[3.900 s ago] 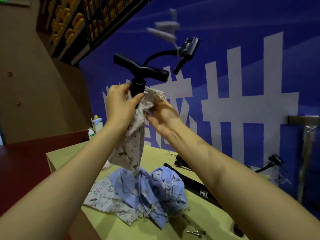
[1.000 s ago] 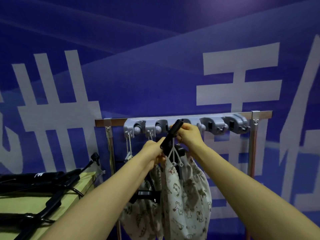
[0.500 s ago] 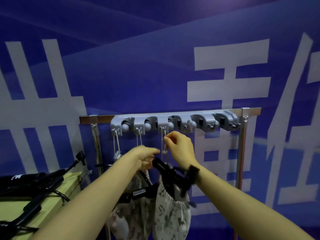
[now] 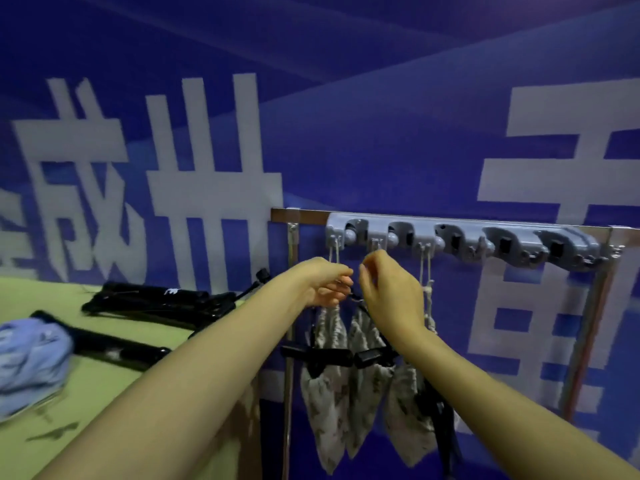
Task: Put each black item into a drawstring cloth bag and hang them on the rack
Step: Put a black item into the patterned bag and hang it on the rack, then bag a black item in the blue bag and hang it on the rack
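Fingers [image 4: 341, 284] of both hands curl loosely, pinching nothing visible, just below the rack [image 4: 464, 239] beside hanging bags [image 4: 325, 386].

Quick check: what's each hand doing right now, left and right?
Left hand: fingers pinched; whether it grips a cord cannot be told.
Right hand: fingers curled near a hook, nothing visibly held.

Grey hook rack [image 4: 464, 240] mounted on metal rail against blue banner w/ white characters [image 4: 207, 150]. Three patterned drawstring bags [image 4: 325, 386] hang below rack on cords, black handles [image 4: 318, 355] protruding. Left hand [image 4: 322, 282] & right hand [image 4: 391, 292] raised close together just under second hook, fingers pinched near a cord; actual grip unclear. Green table [image 4: 104, 393] at left carries black pumps [image 4: 156, 303] and blue cloth bag [image 4: 31, 358].
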Demonstrator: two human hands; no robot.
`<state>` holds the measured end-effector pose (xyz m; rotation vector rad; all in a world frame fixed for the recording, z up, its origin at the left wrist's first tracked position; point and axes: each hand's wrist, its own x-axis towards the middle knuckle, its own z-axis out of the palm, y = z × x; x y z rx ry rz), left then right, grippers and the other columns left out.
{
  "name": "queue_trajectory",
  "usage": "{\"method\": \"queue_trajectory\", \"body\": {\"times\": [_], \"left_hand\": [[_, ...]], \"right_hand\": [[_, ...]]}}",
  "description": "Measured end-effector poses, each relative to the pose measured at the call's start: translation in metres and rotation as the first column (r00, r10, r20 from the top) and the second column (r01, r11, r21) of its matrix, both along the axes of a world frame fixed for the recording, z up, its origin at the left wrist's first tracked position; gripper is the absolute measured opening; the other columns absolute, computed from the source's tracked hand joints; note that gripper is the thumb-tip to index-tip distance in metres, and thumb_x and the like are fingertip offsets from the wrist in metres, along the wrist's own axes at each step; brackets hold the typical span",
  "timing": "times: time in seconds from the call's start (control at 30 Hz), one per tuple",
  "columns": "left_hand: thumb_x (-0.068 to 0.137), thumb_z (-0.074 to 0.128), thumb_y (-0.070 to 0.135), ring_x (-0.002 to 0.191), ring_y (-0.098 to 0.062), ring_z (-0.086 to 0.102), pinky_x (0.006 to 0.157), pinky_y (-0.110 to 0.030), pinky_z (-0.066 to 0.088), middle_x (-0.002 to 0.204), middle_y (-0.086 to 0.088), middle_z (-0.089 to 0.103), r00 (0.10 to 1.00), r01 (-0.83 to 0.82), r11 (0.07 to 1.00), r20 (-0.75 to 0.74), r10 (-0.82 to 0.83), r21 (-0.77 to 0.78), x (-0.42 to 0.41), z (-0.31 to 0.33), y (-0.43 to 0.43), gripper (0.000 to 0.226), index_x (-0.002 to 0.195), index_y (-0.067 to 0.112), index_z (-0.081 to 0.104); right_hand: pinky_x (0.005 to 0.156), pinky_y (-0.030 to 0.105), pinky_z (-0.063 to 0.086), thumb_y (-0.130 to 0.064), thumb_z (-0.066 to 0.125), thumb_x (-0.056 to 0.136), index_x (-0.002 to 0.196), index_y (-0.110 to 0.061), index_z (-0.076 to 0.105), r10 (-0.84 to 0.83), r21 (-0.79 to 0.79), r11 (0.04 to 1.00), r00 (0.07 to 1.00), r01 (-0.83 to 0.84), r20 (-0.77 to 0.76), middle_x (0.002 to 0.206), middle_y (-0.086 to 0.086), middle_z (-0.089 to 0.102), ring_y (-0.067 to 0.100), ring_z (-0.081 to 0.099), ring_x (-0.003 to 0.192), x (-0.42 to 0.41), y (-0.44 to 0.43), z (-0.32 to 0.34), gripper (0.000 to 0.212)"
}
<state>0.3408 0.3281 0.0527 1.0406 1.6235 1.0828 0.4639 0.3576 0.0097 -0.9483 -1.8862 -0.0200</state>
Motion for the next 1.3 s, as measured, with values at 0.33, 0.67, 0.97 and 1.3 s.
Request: {"method": "queue_trajectory", "body": {"times": [0.33, 0.67, 0.97, 1.3], "left_hand": [[0.097, 0.045, 0.024, 0.061, -0.011, 0.053, 0.057, -0.019, 0.044, 0.071, -0.003, 0.058, 0.910, -0.403, 0.913, -0.077, 0.407, 0.054, -0.149, -0.004, -0.153, 0.029, 0.073, 0.011, 0.054], [0.095, 0.050, 0.022, 0.045, -0.017, 0.023, 0.049, -0.033, 0.024, 0.047, -0.006, 0.028, 0.561, -0.608, 0.791, -0.668, 0.489, 0.068, -0.276, -0.075, -0.289, 0.052, 0.049, 0.014, 0.028], [0.086, 0.066, 0.023, 0.075, -0.030, 0.065, 0.076, -0.040, 0.055, 0.073, -0.015, 0.066, 0.536, -0.546, 0.836, -0.741, 0.404, 0.061, -0.294, -0.119, -0.329, 0.028, 0.063, 0.016, 0.051], [0.088, 0.063, 0.021, 0.084, -0.031, 0.061, 0.077, -0.042, 0.050, 0.079, -0.012, 0.063, 0.459, -0.606, 0.771, -0.707, 0.538, 0.193, -0.298, -0.123, -0.332, 0.018, 0.077, 0.010, 0.055]], "right_hand": [[0.061, 0.037, 0.042, -0.031, 0.046, 0.096, 0.090, -0.012, 0.055, 0.409, -0.081, 0.912, 0.907, -0.403, 0.100, 0.084, 0.006, 0.066, 0.030, 0.059, 0.076, -0.159, -0.104, -0.001, 0.022], [0.082, 0.039, 0.052, -0.025, 0.060, 0.088, 0.101, -0.018, 0.068, 0.720, -0.422, 0.694, 0.566, -0.584, 0.401, 0.105, 0.002, 0.068, 0.021, 0.062, 0.096, -0.271, -0.191, -0.074, 0.016], [0.083, 0.036, 0.053, -0.022, 0.064, 0.087, 0.101, -0.016, 0.070, 0.754, -0.460, 0.657, 0.497, -0.598, 0.430, 0.104, 0.002, 0.068, 0.018, 0.062, 0.096, -0.284, -0.207, -0.096, 0.016], [0.078, 0.037, 0.047, -0.018, 0.047, 0.095, 0.101, -0.006, 0.061, 0.628, -0.377, 0.768, 0.494, -0.518, 0.601, 0.104, 0.012, 0.060, 0.029, 0.057, 0.094, -0.291, -0.208, -0.100, 0.019]]}}
